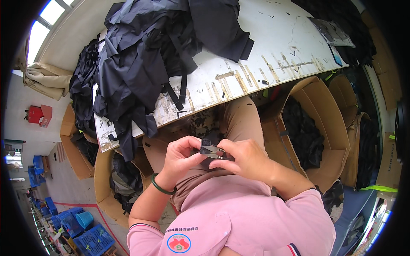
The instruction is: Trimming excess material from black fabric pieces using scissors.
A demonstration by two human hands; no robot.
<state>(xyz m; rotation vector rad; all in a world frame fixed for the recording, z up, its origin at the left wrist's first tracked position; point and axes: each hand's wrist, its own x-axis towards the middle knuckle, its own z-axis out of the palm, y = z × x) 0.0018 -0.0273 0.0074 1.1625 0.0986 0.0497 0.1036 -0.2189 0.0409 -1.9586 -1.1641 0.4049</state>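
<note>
Both hands meet over my lap, close to the table's near edge. My left hand [184, 154], with a dark green bangle at its wrist, pinches a small black piece [206, 143] that looks like ribbed webbing or a buckle; its exact kind is hard to make out. In my right hand [247, 158] is a small pair of metal thread snips [217, 152]. Their blades point left and lie against the black piece. My right fingers cover most of the snips' handles.
A worn white table [267, 42] carries a heap of black fabric pieces [132, 55], some hanging over its edge. Open cardboard boxes [326, 128] holding black cloth stand to my right, and another box [104, 179] to my left. Blue plastic crates [95, 241] sit farther left.
</note>
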